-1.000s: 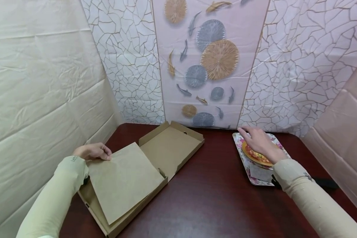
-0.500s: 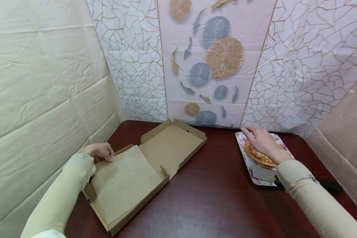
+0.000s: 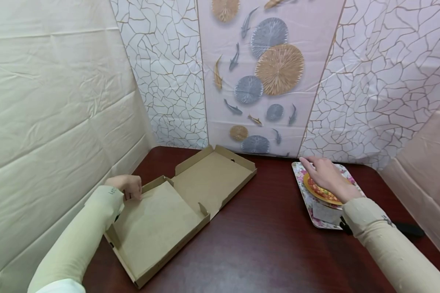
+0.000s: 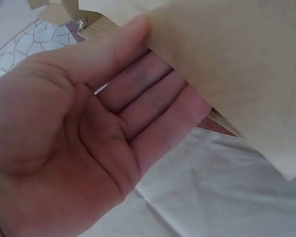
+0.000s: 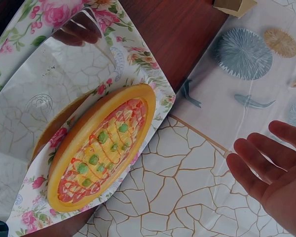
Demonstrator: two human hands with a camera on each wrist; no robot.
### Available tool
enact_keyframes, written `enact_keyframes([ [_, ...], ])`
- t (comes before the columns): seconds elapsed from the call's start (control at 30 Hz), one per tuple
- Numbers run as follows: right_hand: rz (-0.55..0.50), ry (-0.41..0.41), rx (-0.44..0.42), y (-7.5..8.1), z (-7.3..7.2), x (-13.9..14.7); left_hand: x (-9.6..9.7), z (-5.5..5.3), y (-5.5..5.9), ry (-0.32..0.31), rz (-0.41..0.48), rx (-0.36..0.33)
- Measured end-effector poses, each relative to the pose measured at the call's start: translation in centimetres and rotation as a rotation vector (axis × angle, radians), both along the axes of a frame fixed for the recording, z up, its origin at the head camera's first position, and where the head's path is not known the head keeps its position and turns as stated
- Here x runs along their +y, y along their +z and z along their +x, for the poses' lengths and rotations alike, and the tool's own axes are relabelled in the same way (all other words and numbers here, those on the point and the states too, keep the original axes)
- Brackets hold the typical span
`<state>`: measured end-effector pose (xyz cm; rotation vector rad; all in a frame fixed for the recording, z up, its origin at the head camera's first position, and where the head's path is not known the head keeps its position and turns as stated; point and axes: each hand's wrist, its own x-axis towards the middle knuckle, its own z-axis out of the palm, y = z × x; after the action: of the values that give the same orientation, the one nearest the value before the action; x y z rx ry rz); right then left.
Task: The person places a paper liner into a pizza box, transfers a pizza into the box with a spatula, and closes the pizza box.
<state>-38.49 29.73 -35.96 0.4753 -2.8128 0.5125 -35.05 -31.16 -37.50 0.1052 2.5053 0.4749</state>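
My left hand (image 3: pixel 126 185) pinches the back left edge of a brown paper sheet (image 3: pixel 159 228), thumb on one side and fingers behind it in the left wrist view. The sheet lies inside the base of an opened cardboard pizza box (image 3: pixel 176 251). At the right, my right hand (image 3: pixel 326 173) hovers with spread, relaxed fingers over a floral tray (image 3: pixel 300 173), holding nothing. A small pizza (image 5: pixel 101 153) with a yellow crust and green bits sits on the tray beside a mirror-like flat metal blade (image 5: pixel 44 74), and my right hand partly hides it in the head view.
The box's lid (image 3: pixel 216 171) lies folded back on the dark red table (image 3: pixel 264 228). A black handle (image 3: pixel 408 230) sticks out right of the tray, partly behind my right sleeve. Fabric-covered walls (image 3: pixel 77 101) close in the left, back and right.
My left hand has lowered the paper sheet, which now lies down within the box base rather than tilted over its rim. The right hand stays over the tray; the head view has shifted slightly.
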Motion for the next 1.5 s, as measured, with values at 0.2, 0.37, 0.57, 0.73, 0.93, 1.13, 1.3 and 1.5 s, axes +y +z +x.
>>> enact_keyframes([
  [0.2, -0.001, -0.015, 0.009, 0.2, 0.2, 0.1, 1.2, 1.0, 0.8, -0.015, -0.118, 0.07],
  [0.37, -0.002, -0.01, -0.008, 0.1, 0.4, 0.0, 2.1, 1.7, 1.1, -0.027, -0.262, 0.16],
  [0.57, 0.005, -0.021, 0.029, -0.1, 0.4, 0.3, 2.3, 1.5, 0.5, -0.094, -0.348, 0.226],
  [0.73, 0.006, -0.014, 0.04, -0.2, 0.3, 0.4, 2.3, 1.2, 0.4, -0.125, -0.388, 0.253],
  [0.93, 0.012, -0.016, 0.022, -0.2, 0.4, 0.3, 2.3, 1.1, 0.4, -0.115, -0.387, 0.258],
  [1.13, 0.019, -0.011, 0.009, 0.0, 0.4, 0.3, 2.2, 0.7, 0.2, -0.103, -0.404, 0.256],
  [1.3, 0.023, -0.004, 0.019, 0.0, 0.4, 0.2, 2.0, 0.5, -0.3, -0.082, -0.397, 0.258],
  [1.5, 0.024, 0.014, 0.038, -0.2, 0.2, 0.1, 2.1, 0.3, -0.8, -0.092, -0.411, 0.252],
])
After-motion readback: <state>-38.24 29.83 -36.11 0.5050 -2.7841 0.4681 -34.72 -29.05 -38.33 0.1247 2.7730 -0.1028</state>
